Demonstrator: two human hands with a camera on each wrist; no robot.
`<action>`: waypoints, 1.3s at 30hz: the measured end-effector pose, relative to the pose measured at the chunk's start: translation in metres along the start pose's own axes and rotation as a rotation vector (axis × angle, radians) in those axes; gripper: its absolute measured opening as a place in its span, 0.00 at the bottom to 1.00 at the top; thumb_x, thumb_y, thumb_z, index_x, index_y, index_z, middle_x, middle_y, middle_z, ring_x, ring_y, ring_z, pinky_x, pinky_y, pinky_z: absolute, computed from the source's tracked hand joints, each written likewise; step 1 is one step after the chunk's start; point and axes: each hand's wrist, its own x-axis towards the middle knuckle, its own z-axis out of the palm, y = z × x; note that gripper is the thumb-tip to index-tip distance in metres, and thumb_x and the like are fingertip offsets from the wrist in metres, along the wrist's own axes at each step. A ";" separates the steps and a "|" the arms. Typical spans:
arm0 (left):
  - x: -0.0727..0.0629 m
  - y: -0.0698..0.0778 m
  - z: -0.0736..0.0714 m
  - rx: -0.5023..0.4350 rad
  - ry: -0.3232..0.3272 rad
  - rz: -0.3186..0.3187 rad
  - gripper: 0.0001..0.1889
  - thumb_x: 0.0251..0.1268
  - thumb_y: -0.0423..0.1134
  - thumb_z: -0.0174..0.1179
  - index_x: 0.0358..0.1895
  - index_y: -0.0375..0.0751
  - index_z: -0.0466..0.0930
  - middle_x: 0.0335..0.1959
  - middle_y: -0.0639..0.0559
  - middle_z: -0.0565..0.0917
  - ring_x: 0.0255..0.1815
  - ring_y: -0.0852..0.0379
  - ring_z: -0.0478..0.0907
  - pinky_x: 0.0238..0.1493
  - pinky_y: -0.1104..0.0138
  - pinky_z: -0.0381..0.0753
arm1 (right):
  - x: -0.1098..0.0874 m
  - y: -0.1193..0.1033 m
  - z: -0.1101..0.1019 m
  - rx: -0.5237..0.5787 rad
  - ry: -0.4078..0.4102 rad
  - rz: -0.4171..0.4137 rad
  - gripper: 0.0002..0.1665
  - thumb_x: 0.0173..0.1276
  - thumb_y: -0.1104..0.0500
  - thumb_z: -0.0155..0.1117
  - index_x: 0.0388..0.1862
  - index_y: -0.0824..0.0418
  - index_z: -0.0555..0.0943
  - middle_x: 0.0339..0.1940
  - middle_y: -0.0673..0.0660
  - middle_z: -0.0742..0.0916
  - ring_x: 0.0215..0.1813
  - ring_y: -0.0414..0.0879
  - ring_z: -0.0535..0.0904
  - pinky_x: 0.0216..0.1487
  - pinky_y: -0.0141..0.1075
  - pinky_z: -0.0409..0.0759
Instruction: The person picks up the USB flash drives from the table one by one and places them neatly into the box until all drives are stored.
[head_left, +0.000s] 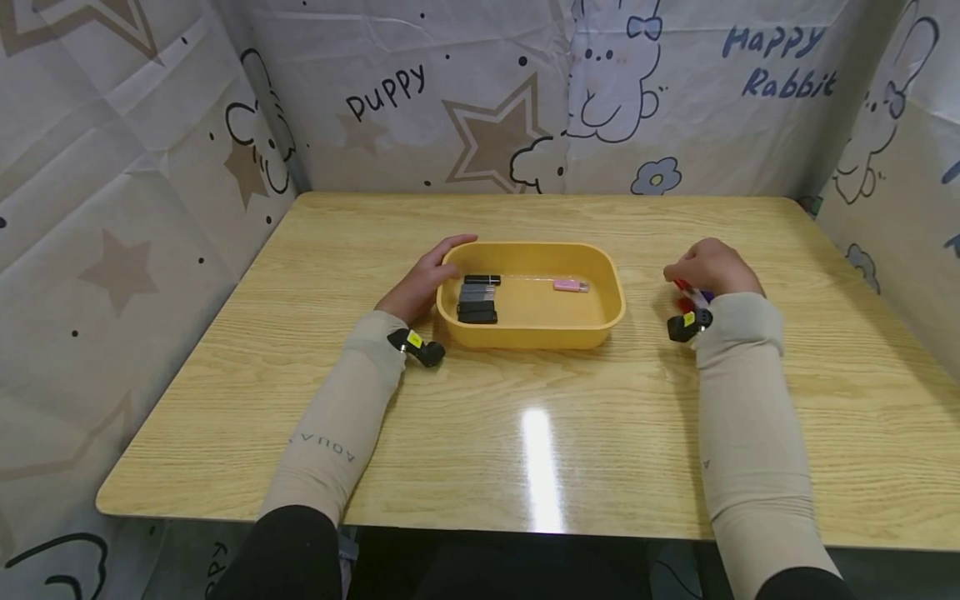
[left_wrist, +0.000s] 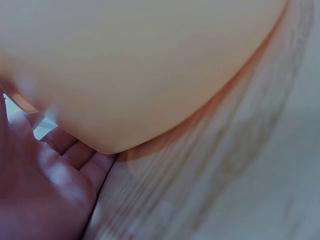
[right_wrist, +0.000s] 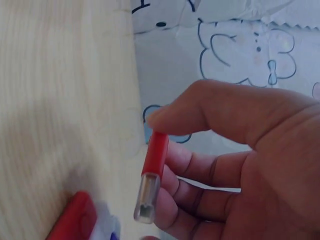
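Note:
A yellow plastic bin (head_left: 531, 335) stands mid-table. My left hand (head_left: 422, 283) grips its left end, thumb at the rim and fingers round the outside; in the left wrist view the fingers (left_wrist: 75, 150) lie against the bin's wall (left_wrist: 150, 75). Inside, black and grey USB sticks (head_left: 477, 298) lie in a column at the left, and a pink USB stick (head_left: 571, 286) lies at the right. Right of the bin, my right hand (head_left: 712, 265) pinches a red USB stick (right_wrist: 156, 155) with a clear cap between thumb and fingers.
Below the right hand lie another red piece (right_wrist: 75, 217) and white and blue pieces, partly hidden. The wooden table (head_left: 450, 433) is enclosed at the back and sides by printed cloth (head_left: 375, 158). A light reflection shows near the front edge.

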 end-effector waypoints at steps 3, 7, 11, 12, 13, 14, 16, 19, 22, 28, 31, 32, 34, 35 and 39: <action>0.002 -0.004 -0.001 -0.004 0.008 0.002 0.35 0.60 0.25 0.43 0.74 0.44 0.56 0.70 0.43 0.61 0.69 0.45 0.60 0.69 0.51 0.58 | -0.002 -0.006 0.001 -0.008 0.013 -0.046 0.20 0.66 0.47 0.59 0.31 0.65 0.78 0.27 0.58 0.77 0.35 0.55 0.71 0.33 0.41 0.68; 0.009 -0.014 -0.005 0.008 0.030 0.001 0.35 0.60 0.26 0.43 0.73 0.46 0.57 0.69 0.48 0.64 0.68 0.50 0.63 0.68 0.55 0.61 | -0.004 -0.016 0.001 -0.007 0.017 -0.088 0.22 0.66 0.48 0.59 0.42 0.67 0.76 0.36 0.61 0.77 0.43 0.57 0.69 0.39 0.45 0.68; 0.006 -0.010 -0.005 0.016 0.023 -0.005 0.35 0.60 0.26 0.43 0.74 0.44 0.55 0.70 0.47 0.63 0.69 0.49 0.62 0.69 0.57 0.60 | -0.005 -0.027 0.002 -0.029 0.038 -0.161 0.19 0.65 0.51 0.58 0.42 0.68 0.77 0.35 0.61 0.78 0.41 0.56 0.70 0.38 0.44 0.70; 0.004 -0.007 -0.004 0.013 0.015 -0.005 0.35 0.60 0.26 0.43 0.75 0.43 0.54 0.70 0.46 0.62 0.69 0.48 0.61 0.69 0.56 0.59 | -0.005 -0.030 0.002 -0.037 0.047 -0.182 0.18 0.65 0.52 0.58 0.41 0.68 0.77 0.33 0.60 0.79 0.39 0.55 0.71 0.37 0.43 0.70; 0.003 -0.004 -0.003 0.012 0.010 -0.005 0.35 0.60 0.25 0.43 0.75 0.42 0.54 0.71 0.45 0.61 0.69 0.47 0.60 0.69 0.55 0.59 | -0.006 -0.033 0.002 -0.042 0.054 -0.202 0.17 0.65 0.53 0.58 0.40 0.68 0.77 0.31 0.59 0.79 0.38 0.54 0.71 0.36 0.42 0.70; 0.002 -0.002 -0.002 0.012 0.006 -0.004 0.35 0.60 0.25 0.43 0.75 0.41 0.53 0.71 0.44 0.61 0.70 0.47 0.60 0.70 0.54 0.58 | -0.006 -0.036 0.003 -0.044 0.060 -0.221 0.16 0.64 0.54 0.57 0.40 0.68 0.77 0.30 0.59 0.79 0.37 0.54 0.71 0.35 0.42 0.70; 0.000 0.000 -0.001 0.012 0.001 -0.004 0.35 0.60 0.25 0.42 0.75 0.40 0.52 0.71 0.43 0.60 0.70 0.46 0.60 0.70 0.54 0.58 | -0.007 -0.041 0.004 -0.042 0.066 -0.250 0.15 0.64 0.55 0.58 0.40 0.67 0.77 0.29 0.58 0.80 0.35 0.53 0.71 0.34 0.41 0.70; 0.000 0.002 0.000 0.019 0.001 -0.006 0.35 0.60 0.25 0.42 0.75 0.40 0.53 0.72 0.43 0.60 0.70 0.46 0.59 0.70 0.53 0.58 | -0.009 -0.050 0.006 -0.032 0.064 -0.276 0.14 0.65 0.55 0.59 0.41 0.66 0.77 0.29 0.58 0.80 0.36 0.53 0.71 0.35 0.41 0.69; -0.001 0.002 0.000 0.027 0.003 -0.009 0.35 0.60 0.25 0.42 0.75 0.41 0.53 0.72 0.43 0.59 0.70 0.46 0.59 0.70 0.53 0.58 | -0.011 -0.057 0.010 -0.029 0.067 -0.300 0.14 0.65 0.56 0.60 0.42 0.66 0.77 0.31 0.59 0.80 0.36 0.53 0.72 0.35 0.41 0.70; -0.001 0.001 0.000 0.011 0.003 -0.003 0.35 0.60 0.24 0.42 0.75 0.40 0.53 0.71 0.43 0.60 0.70 0.45 0.59 0.69 0.52 0.58 | -0.011 -0.071 0.018 -0.011 0.039 -0.369 0.13 0.66 0.56 0.61 0.44 0.64 0.76 0.39 0.61 0.80 0.38 0.54 0.74 0.38 0.40 0.74; -0.001 0.001 0.000 0.004 0.003 -0.004 0.35 0.60 0.24 0.41 0.75 0.40 0.52 0.71 0.42 0.60 0.70 0.45 0.59 0.69 0.51 0.58 | -0.010 -0.077 0.023 0.002 0.010 -0.402 0.13 0.67 0.57 0.62 0.45 0.64 0.76 0.42 0.61 0.79 0.41 0.54 0.74 0.42 0.40 0.76; -0.001 0.001 0.000 0.001 0.003 -0.005 0.35 0.60 0.24 0.41 0.75 0.39 0.52 0.71 0.41 0.60 0.70 0.44 0.59 0.69 0.51 0.58 | -0.010 -0.079 0.024 0.006 0.002 -0.415 0.12 0.66 0.58 0.62 0.45 0.63 0.76 0.42 0.61 0.79 0.42 0.54 0.74 0.44 0.41 0.76; -0.001 0.001 0.000 0.003 0.004 -0.006 0.35 0.60 0.24 0.42 0.75 0.40 0.53 0.71 0.41 0.60 0.70 0.44 0.59 0.69 0.52 0.58 | -0.009 -0.082 0.028 0.013 -0.008 -0.434 0.12 0.66 0.59 0.63 0.45 0.63 0.75 0.43 0.61 0.79 0.44 0.54 0.73 0.46 0.41 0.76; -0.001 0.001 0.000 0.004 0.004 -0.007 0.35 0.60 0.24 0.42 0.75 0.40 0.53 0.71 0.41 0.60 0.70 0.44 0.59 0.69 0.52 0.58 | -0.009 -0.084 0.029 0.017 -0.011 -0.445 0.12 0.65 0.59 0.63 0.45 0.63 0.75 0.43 0.61 0.79 0.44 0.54 0.73 0.46 0.41 0.76; -0.001 0.001 0.000 0.006 0.007 -0.010 0.35 0.60 0.25 0.42 0.75 0.42 0.54 0.72 0.41 0.59 0.71 0.43 0.58 0.69 0.53 0.58 | -0.008 -0.088 0.035 0.027 -0.025 -0.471 0.12 0.64 0.61 0.64 0.44 0.62 0.75 0.43 0.61 0.79 0.45 0.54 0.72 0.47 0.41 0.76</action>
